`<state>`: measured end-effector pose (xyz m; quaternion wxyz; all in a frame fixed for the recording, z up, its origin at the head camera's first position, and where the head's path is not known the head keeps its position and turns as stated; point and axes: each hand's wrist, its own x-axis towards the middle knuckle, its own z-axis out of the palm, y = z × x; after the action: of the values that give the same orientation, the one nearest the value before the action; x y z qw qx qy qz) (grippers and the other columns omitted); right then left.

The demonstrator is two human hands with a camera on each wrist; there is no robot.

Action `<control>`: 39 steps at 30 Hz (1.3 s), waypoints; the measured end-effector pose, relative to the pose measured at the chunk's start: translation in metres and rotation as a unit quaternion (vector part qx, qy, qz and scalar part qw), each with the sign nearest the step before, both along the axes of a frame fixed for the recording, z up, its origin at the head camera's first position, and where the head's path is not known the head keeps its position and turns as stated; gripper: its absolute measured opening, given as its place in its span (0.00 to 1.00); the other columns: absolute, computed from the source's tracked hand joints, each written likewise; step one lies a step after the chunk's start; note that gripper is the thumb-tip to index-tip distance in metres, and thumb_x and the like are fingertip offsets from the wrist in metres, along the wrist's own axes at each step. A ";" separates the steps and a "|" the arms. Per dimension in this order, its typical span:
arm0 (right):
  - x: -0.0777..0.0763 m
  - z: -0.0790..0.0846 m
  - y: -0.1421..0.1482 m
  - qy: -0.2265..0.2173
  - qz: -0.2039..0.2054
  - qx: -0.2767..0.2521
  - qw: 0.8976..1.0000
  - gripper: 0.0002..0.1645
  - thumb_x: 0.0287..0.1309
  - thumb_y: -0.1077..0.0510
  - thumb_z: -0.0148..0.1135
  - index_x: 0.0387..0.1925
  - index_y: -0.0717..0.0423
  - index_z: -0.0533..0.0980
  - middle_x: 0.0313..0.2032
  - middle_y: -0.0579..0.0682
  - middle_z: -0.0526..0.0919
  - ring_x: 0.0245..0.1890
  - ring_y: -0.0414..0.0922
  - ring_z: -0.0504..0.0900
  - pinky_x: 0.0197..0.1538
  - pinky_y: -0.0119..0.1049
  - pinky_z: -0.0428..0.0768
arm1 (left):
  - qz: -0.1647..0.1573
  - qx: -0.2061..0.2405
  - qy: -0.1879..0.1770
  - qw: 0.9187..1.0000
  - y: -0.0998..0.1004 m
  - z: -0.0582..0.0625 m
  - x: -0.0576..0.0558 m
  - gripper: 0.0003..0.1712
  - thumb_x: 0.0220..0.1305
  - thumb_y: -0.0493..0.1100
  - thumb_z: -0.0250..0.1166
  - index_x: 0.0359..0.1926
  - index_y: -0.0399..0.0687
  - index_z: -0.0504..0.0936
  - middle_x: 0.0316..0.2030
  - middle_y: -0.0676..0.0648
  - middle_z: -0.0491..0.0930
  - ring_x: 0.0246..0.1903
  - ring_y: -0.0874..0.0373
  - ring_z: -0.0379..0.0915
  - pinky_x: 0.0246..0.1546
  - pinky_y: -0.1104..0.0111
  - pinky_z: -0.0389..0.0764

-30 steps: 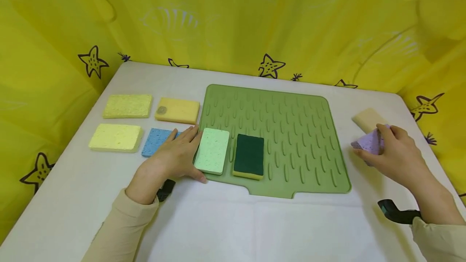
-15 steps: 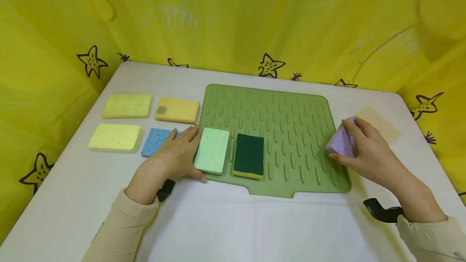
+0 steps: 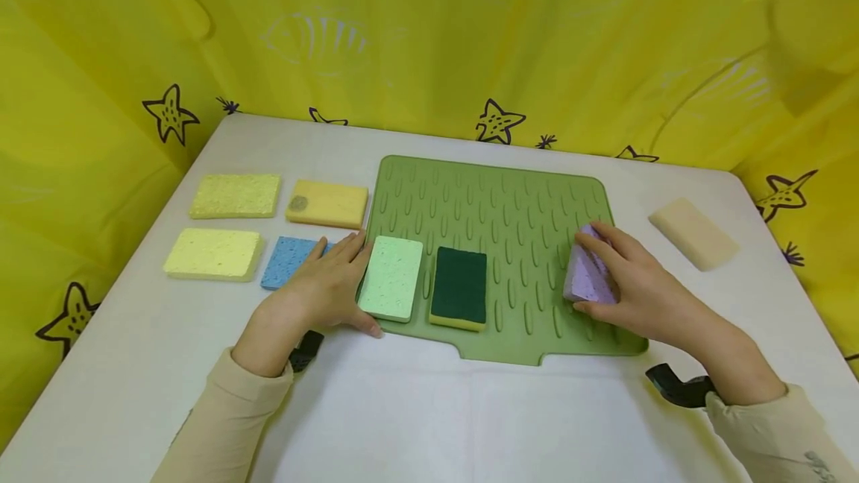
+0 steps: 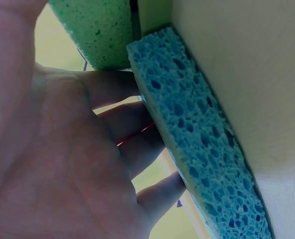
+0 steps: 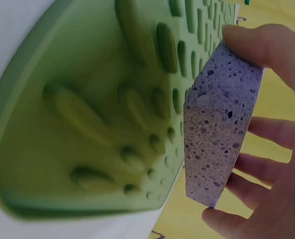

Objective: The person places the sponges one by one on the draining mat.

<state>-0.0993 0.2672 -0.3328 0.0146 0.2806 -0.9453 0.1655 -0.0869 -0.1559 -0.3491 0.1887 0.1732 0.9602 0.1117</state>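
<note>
Nearest you, on the white worktop (image 3: pixel 470 423), both your hands are at work. Your left hand (image 3: pixel 323 291) lies with its fingers extended, between the blue porous rectangular sponge (image 3: pixel 285 263), which those fingers touch, and the mint-green rectangular sponge (image 3: pixel 391 278); it grips nothing. Your right hand (image 3: pixel 644 293) has thumb and fingers clamped on the lilac porous sponge block (image 3: pixel 585 274), tilted on edge over the right part of the green ribbed mat (image 3: pixel 517 207); whether its lower edge touches the ribs, you cannot tell.

The mint sponge and the yellow sponge with a dark green scouring top (image 3: pixel 459 285) already lie on the mat, side by side at its left. So the step in hand looks like bringing the lilac block into that row. The next move probably calls for shifting it left, turning it flat to match its neighbours, and letting go without nudging the scouring sponge.

Farther off, the pale yellow sponge (image 3: pixel 211 253) lies at left, with the mottled yellow sponge (image 3: pixel 235 196) and the orange-yellow sponge (image 3: pixel 335 206) behind. The beige flat sponge (image 3: pixel 694 233) rests at right, off the mat.
</note>
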 end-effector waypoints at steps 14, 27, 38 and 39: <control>0.003 -0.005 -0.024 -0.016 0.059 0.017 0.998 0.57 0.41 0.52 0.79 0.72 0.54 0.62 0.71 0.63 0.61 0.67 0.63 0.64 0.57 0.59 0.72 | -0.003 0.005 0.004 1.000 0.000 -0.001 0.001 0.77 0.37 0.69 0.78 0.76 0.34 0.49 0.78 0.35 0.45 0.77 0.40 0.42 0.75 0.40 0.39; 0.007 -0.010 -0.044 -0.007 0.104 0.033 0.994 0.56 0.41 0.49 0.77 0.72 0.55 0.62 0.72 0.61 0.61 0.69 0.60 0.63 0.62 0.58 0.69 | -0.002 0.005 0.002 1.000 0.001 -0.001 0.000 0.77 0.37 0.69 0.78 0.76 0.34 0.49 0.78 0.35 0.45 0.78 0.40 0.42 0.75 0.40 0.39; 0.009 -0.014 -0.054 -0.017 0.135 0.034 0.990 0.59 0.41 0.46 0.79 0.73 0.57 0.61 0.71 0.61 0.61 0.68 0.58 0.65 0.63 0.57 0.71 | 0.004 0.003 -0.005 1.000 0.000 0.000 0.000 0.77 0.36 0.69 0.79 0.77 0.35 0.48 0.78 0.36 0.43 0.78 0.41 0.40 0.76 0.42 0.37; 0.009 -0.014 -0.055 -0.020 0.135 0.036 0.990 0.60 0.41 0.45 0.79 0.73 0.57 0.60 0.72 0.61 0.61 0.69 0.58 0.65 0.63 0.57 0.71 | 0.004 0.004 -0.005 1.000 0.000 -0.001 0.000 0.77 0.36 0.68 0.79 0.77 0.35 0.48 0.78 0.36 0.43 0.78 0.41 0.40 0.76 0.42 0.37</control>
<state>-0.0904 0.2126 -0.3468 -0.0371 0.4026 -0.9041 0.1380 -0.0868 -0.1563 -0.3496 0.1922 0.1695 0.9595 0.1168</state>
